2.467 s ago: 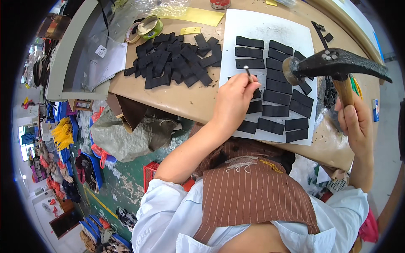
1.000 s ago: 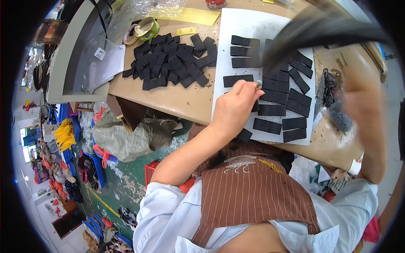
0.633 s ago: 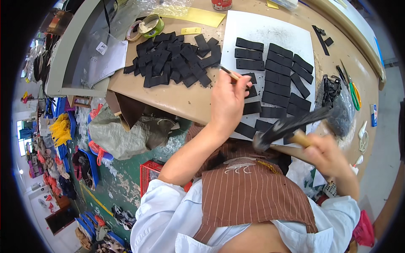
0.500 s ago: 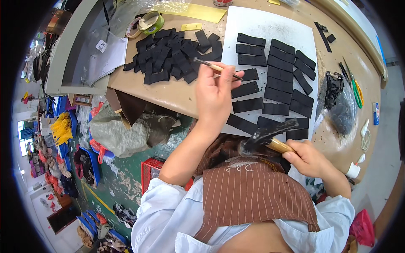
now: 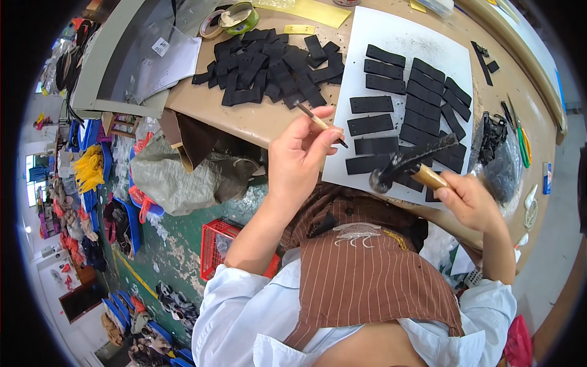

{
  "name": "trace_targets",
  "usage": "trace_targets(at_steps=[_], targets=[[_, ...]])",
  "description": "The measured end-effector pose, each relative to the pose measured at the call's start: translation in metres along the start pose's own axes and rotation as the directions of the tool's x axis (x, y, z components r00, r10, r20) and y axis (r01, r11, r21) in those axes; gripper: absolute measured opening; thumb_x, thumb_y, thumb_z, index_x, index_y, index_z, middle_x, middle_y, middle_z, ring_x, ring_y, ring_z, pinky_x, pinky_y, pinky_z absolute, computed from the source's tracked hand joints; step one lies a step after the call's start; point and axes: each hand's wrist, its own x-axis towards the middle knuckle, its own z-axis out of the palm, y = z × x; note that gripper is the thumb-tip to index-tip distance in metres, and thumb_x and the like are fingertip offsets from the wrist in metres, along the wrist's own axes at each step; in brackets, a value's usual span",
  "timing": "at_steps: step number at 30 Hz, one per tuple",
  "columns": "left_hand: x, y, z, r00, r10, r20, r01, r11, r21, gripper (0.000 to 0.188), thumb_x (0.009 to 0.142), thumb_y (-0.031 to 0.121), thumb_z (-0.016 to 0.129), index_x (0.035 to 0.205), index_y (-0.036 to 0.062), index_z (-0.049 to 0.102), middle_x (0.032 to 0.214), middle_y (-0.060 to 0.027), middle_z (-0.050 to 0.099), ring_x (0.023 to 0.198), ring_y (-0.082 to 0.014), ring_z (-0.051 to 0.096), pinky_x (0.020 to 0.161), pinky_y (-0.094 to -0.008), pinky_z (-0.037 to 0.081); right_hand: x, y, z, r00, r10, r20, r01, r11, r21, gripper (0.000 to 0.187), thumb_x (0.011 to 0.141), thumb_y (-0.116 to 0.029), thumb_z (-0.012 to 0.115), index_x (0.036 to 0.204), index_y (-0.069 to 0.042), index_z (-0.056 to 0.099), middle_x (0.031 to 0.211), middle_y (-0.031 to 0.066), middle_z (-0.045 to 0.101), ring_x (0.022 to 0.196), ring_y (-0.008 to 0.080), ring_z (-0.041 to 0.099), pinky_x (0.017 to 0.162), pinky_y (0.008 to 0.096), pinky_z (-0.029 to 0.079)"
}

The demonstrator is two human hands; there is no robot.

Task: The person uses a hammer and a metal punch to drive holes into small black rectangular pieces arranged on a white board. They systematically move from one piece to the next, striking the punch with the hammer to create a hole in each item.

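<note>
Between the thumb and fingers of my left hand (image 5: 299,153) is a thin punch (image 5: 319,122), slanted, its dark tip toward the white board (image 5: 367,30). My right hand (image 5: 468,199) grips the short wooden handle of a hammer (image 5: 413,162), whose black head hangs over the board's near edge and hides some pieces there. Black strap pieces (image 5: 422,101) lie in columns on the board, several with small holes at their ends. Left of the board, on the table, sits a loose heap of similar black pieces (image 5: 257,67).
Tape rolls (image 5: 239,18) and a yellow strip (image 5: 321,11) lie at the table's back. Green-and-orange handled scissors (image 5: 523,144) and a plastic bag of black parts (image 5: 501,165) are at the right. A grey metal housing (image 5: 82,92) stands left; a red crate (image 5: 214,248) is below the table.
The hammer has risen and shifted right with my right hand. My left hand and the punch have moved slightly toward me relative to the board. The whole view has shifted a little.
</note>
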Motion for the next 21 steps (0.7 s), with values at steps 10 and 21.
trace_targets(at_steps=[10, 21], targets=[[0.004, -0.005, 0.010, 0.998, 0.039, 0.042, -0.038, 0.999, -0.025, 0.022, 0.090, 0.003, 0.058, 0.111, -0.0007, 0.059, 0.091, -0.0066, 0.065, 0.083, -0.0111, 0.064, 0.070, -0.0235, 0.054, 0.005, -0.007, -0.006, 0.983, -0.045, -0.176, 0.045, 0.999, -0.001, 0.023, 0.092, -0.021, 0.052, 0.081, -0.001, 0.050, 0.051, 0.0108, 0.038, 0.044, 0.0215, 0.034, 0.044, 0.0325, 0.031], [0.006, -0.019, 0.024, 0.996, 0.059, 0.068, -0.069, 0.985, 0.158, 0.008, 0.092, 0.002, 0.052, 0.097, -0.0030, 0.056, 0.090, -0.0071, 0.063, 0.084, -0.0113, 0.063, 0.071, -0.0263, 0.057, 0.016, -0.007, 0.002, 0.972, -0.032, -0.234, -0.009, 0.985, -0.171, 0.026, 0.092, -0.023, 0.053, 0.078, -0.002, 0.045, 0.051, 0.0153, 0.040, 0.044, 0.0310, 0.037, 0.044, 0.0359, 0.032]])
